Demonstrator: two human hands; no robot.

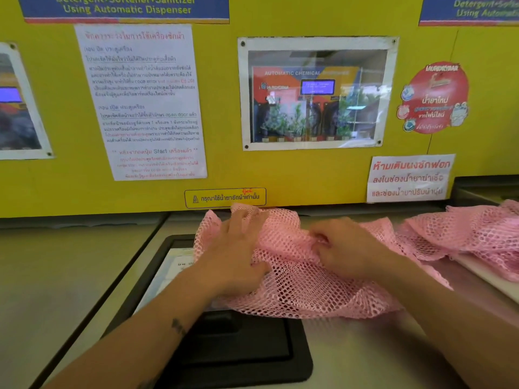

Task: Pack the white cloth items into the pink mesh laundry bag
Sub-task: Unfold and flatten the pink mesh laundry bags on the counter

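A pink mesh laundry bag [303,287] lies crumpled on top of a washing machine, spread from the middle toward the right edge. My left hand [236,256] rests on its left part, fingers reaching into the folds of mesh. My right hand [345,248] grips a bunched fold of mesh near the middle. A second heap of pink mesh [477,231] lies at the far right. No white cloth item can be made out with certainty; a white flat edge [488,273] shows under the right mesh.
The grey machine top [70,270] carries a black-framed lid panel [238,352] with a label, partly under the bag. Straight ahead stands a yellow wall [219,169] with notices and a framed picture. A seam between two machines runs at the left.
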